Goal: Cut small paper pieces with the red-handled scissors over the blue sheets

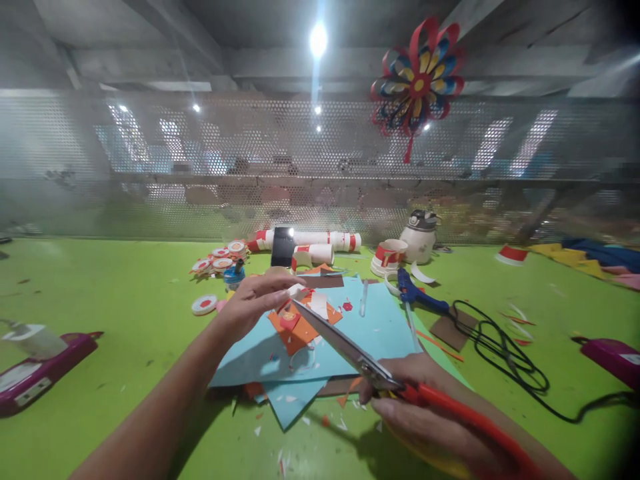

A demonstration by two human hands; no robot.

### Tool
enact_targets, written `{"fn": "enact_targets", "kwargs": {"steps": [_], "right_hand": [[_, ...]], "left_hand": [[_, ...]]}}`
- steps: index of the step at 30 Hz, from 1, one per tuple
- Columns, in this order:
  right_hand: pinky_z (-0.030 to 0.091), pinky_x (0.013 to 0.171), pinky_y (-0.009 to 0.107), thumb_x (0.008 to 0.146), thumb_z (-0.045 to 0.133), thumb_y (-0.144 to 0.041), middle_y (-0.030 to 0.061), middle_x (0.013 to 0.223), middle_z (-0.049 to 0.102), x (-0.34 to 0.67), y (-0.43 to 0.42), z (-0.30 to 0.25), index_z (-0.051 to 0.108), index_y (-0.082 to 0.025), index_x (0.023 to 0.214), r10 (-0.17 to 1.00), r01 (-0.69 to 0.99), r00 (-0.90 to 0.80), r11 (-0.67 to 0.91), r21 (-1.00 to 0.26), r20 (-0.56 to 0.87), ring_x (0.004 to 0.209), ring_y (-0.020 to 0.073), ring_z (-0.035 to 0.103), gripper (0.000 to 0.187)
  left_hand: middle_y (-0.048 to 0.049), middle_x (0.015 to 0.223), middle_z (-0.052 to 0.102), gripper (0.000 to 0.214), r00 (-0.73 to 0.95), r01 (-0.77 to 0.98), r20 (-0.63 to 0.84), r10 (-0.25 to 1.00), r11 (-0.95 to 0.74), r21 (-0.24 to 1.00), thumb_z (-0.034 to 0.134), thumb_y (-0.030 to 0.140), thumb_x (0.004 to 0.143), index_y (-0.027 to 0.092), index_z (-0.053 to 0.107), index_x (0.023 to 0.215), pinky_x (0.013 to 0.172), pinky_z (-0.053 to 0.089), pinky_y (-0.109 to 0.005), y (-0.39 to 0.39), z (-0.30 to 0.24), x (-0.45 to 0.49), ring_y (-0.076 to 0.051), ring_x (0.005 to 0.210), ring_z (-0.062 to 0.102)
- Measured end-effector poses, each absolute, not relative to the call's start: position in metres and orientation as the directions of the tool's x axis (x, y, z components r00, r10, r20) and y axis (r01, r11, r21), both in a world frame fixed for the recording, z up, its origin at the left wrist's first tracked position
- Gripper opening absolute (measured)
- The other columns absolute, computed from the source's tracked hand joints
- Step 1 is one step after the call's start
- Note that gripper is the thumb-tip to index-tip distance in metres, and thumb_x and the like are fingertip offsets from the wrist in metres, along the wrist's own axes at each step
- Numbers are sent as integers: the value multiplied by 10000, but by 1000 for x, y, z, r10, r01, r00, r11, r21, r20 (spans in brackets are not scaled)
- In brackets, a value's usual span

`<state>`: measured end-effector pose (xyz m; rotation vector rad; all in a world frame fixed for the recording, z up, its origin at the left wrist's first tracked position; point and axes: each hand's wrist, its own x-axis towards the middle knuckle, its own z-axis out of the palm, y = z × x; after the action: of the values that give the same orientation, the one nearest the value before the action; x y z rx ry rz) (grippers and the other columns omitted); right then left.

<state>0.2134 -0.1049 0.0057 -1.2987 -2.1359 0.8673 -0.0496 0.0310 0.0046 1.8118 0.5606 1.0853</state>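
My left hand pinches a small piece of white paper above the layered craft paper. In my right hand is a pair of scissors with red handles. Their blades look closed, and the tips point at the white piece close to my left fingers. Below lie orange paper scraps and a small red paper flower on light blue paper sheets. Whether the blade tips touch the white piece, I cannot tell.
A blue glue gun with a coiled black cable lies right. White-and-red paper rolls, a black phone-like slab and a white jar stand behind. Purple power strips sit at both sides. A paper pinwheel flower hangs above.
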Motion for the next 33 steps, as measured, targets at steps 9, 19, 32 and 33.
{"fn": "enact_targets", "kwargs": {"steps": [9,19,32,33], "right_hand": [[505,752,362,847,516,-350,75,947,680,215,-109,9,669,-217,1003,956,571,-290,207,-794,41,817,235,641,256],[501,635,271,864,565,-407,-14,569,565,207,-107,-2,687,-172,958,888,143,-449,-41,-989,-102,539,129,553,281],[443,422,147,905,538,-396,-34,471,510,211,-99,-20,630,-79,1022,782,-195,-611,-301,-934,-124,373,44,471,351],[442,424,144,904,541,-400,-34,476,512,212,-100,-20,633,-80,1017,788,-194,-603,-294,-936,-122,375,42,475,352]], "left_hand": [[-110,1135,679,298,501,-262,384,776,-288,921,594,246,772,179,712,1038,950,401,-378,26,6,-48,-279,1098,576],[-106,1069,703,290,547,-294,397,737,-274,915,540,241,802,171,711,1025,903,429,-371,25,11,-48,-273,1034,610],[-102,1059,703,268,570,-229,350,743,-265,937,543,221,781,175,739,957,876,448,-345,27,9,-48,-262,1018,609],[-105,1060,703,270,569,-221,347,745,-268,938,545,221,777,172,739,958,874,448,-349,27,9,-48,-264,1019,609]]}}
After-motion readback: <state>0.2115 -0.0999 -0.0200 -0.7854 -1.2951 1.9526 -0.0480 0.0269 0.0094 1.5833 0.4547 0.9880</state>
